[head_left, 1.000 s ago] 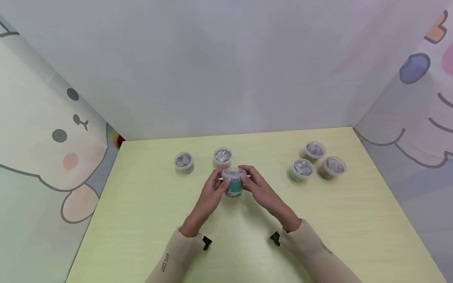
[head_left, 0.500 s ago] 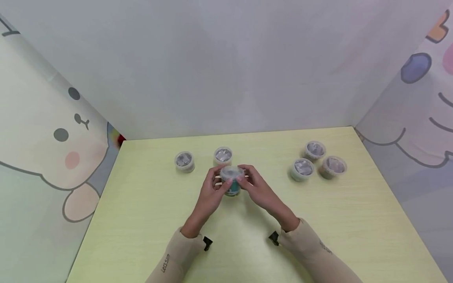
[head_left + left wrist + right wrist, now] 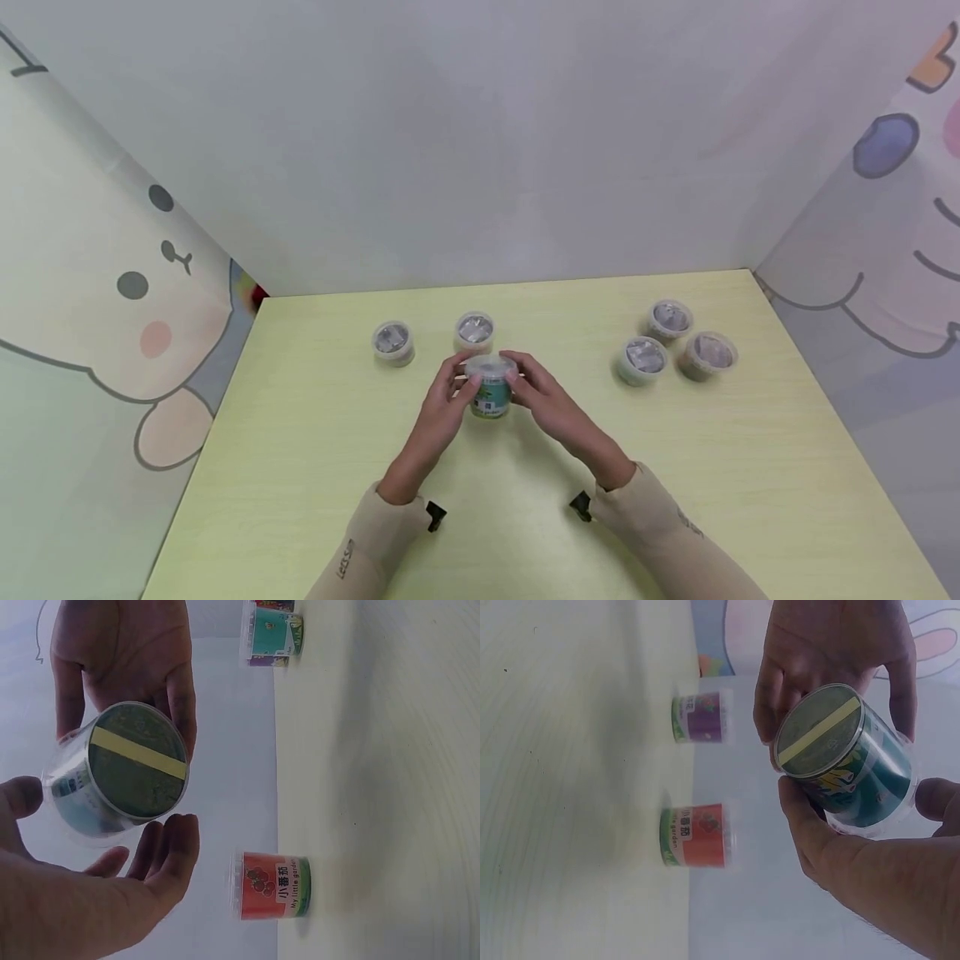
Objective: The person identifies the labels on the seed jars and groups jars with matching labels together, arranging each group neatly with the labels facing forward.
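Between both hands is a clear plastic planting cup (image 3: pixel 491 392) with a lid and a teal label, held upright above the table. My left hand (image 3: pixel 442 408) grips its left side, thumb toward me. From the other side my right hand (image 3: pixel 551 408) holds it, with its thumb near the lid's rim. In the left wrist view the cup's base (image 3: pixel 139 761) is dark, crossed by a pale yellow strip. The right wrist view shows leafy pictures low on the cup's label (image 3: pixel 862 780). The fingertips behind the cup are partly hidden in the head view.
Behind the hands stand two lidded cups, one at left (image 3: pixel 392 342) and a red-labelled one (image 3: pixel 274 886). Three more cups cluster at the right, including a front one (image 3: pixel 642 360). They share a pale yellow table (image 3: pixel 300 467), backed by a white curtain (image 3: pixel 480 150).
The cup has turned a little in the hands, so a different part of its label faces me. The thumbs have shifted on it. The other cups stay where they were.
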Demonstrator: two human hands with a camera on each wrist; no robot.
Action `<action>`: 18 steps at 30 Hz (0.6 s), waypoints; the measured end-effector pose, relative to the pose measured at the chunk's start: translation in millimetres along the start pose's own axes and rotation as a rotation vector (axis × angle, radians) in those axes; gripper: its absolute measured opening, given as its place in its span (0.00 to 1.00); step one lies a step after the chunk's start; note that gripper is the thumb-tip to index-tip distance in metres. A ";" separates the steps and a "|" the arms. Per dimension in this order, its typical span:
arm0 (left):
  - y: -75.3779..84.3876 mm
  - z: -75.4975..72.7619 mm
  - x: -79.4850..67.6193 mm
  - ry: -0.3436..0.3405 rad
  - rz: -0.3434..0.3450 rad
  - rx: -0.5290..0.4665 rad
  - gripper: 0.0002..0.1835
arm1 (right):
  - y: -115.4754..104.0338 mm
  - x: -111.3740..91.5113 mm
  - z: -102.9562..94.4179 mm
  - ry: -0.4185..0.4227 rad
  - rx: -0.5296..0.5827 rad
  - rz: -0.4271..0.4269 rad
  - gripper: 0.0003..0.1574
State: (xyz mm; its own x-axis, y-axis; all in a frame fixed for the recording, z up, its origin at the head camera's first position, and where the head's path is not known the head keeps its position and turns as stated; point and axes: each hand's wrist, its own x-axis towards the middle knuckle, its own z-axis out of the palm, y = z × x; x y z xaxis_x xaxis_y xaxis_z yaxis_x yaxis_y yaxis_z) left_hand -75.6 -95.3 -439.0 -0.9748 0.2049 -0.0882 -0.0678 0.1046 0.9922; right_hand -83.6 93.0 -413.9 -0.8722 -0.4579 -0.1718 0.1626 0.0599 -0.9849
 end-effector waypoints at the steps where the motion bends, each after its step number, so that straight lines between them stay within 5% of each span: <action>1: 0.3 -0.3 -0.1 -0.012 -0.004 -0.003 0.29 | 3.4 1.5 -0.5 0.001 0.002 -0.003 0.28; 6: 0.2 -2.3 -0.7 -0.027 -0.010 -0.023 0.26 | 16.9 7.1 -1.4 0.022 -0.007 -0.020 0.30; 18: 8.0 -5.6 -5.5 0.079 -0.006 0.012 0.26 | 20.7 13.7 8.9 0.097 -0.049 -0.039 0.28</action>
State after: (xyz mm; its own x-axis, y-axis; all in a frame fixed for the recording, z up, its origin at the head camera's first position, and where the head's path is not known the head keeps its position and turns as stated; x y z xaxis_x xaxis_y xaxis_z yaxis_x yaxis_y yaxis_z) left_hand -71.9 -101.1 -430.1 -0.9882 0.1265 -0.0865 -0.0717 0.1174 0.9905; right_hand -88.1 80.1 -436.4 -0.9182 -0.3732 -0.1326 0.1071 0.0883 -0.9903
